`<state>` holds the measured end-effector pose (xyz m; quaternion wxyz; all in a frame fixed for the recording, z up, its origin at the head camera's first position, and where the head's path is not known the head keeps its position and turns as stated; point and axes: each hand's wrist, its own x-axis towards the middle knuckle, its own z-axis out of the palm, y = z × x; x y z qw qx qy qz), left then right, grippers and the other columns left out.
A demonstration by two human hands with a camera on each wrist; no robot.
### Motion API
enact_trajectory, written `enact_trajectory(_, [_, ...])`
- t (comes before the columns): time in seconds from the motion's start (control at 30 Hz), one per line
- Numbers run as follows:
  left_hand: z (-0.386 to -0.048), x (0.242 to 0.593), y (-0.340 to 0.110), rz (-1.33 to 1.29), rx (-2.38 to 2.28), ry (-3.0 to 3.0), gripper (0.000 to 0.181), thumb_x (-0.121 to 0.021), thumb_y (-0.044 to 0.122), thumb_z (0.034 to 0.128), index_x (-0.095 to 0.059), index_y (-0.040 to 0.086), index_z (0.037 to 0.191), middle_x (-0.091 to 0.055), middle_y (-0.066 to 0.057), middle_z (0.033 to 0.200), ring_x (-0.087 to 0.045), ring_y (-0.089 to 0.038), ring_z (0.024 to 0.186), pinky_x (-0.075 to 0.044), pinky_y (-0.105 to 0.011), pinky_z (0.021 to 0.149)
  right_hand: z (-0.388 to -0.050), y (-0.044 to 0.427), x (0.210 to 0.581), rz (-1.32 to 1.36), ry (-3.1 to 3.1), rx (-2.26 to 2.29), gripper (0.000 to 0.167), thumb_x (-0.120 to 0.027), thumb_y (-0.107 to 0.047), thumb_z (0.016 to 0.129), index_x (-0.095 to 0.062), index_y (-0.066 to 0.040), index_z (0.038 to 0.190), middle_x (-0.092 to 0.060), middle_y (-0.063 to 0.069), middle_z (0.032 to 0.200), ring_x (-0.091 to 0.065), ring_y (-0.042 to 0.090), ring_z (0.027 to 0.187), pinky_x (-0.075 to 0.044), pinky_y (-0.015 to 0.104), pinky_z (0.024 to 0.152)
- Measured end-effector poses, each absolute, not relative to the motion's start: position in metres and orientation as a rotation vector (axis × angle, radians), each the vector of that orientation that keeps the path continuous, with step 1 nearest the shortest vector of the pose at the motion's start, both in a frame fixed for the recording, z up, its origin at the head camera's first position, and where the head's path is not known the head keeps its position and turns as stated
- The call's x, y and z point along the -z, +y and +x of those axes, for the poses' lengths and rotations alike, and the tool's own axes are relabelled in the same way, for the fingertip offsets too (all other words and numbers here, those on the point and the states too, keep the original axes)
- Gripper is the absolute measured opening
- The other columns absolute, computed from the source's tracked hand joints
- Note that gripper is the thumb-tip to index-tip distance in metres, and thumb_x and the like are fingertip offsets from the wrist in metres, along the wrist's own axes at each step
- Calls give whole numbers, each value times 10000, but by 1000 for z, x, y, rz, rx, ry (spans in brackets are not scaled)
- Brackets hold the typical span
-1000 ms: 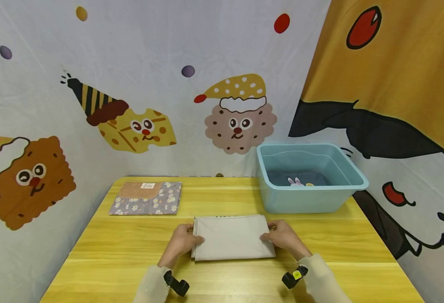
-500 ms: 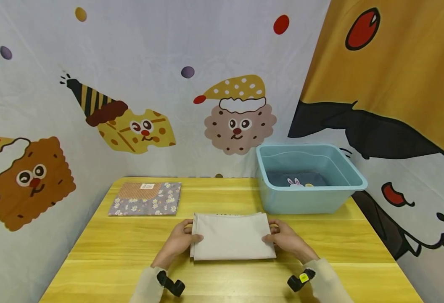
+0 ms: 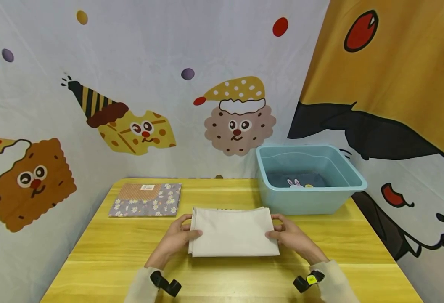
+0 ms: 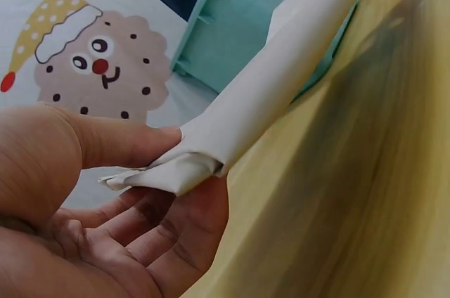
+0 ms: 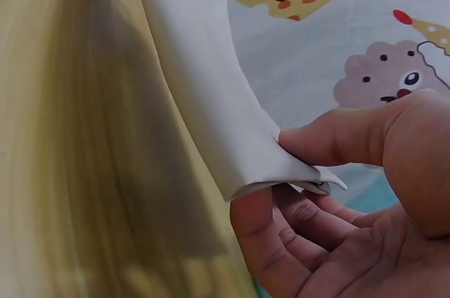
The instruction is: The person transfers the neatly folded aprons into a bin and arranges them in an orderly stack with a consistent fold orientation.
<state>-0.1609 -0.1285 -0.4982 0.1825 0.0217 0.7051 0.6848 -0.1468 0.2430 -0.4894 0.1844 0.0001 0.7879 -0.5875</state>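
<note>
A folded off-white cloth is held a little above the table, with a strip of dark print just showing at its far edge. My left hand pinches its left end, thumb on top and fingers beneath. At the opposite end my right hand grips it the same way. The left wrist view shows the layered folds of the cloth between thumb and fingers of the left hand. In the right wrist view the right hand holds the other folded end, and the cloth sags slightly along its length.
A light blue plastic tub stands at the back right, with a dark blue folded cloth bearing a rabbit picture inside. A folded grey daisy-patterned cloth with a brown patch lies at the back left of the wooden table.
Both hands have lifted the folded cloth off the table, and it now sits slightly higher in view. The hands have spread a little farther apart. The tub and daisy-patterned cloth stayed put.
</note>
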Motion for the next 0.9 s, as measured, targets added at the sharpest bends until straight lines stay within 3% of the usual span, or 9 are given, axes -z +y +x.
enact_trajectory(0.3, [-161,483,-130,101,-1966,1994,659,-704,41,933,-381,-24,1503,-646,-314,1290,-731,-237,953,-622,-380,803,-143,248,466,-111,2209,1712,663,-686,-123,974,-324,30,1508,-659,286,1289,-714,253,921,-599,365,718])
enact_trajectory(0.9, [-169,437,-116,141,-1961,1979,694,-752,132,922,-404,133,1523,-610,-241,1388,-733,-263,995,-614,-399,793,-136,268,416,-165,2271,1757,693,-711,-186,974,-321,-33,1527,-643,270,1342,-747,235,948,-630,388,770])
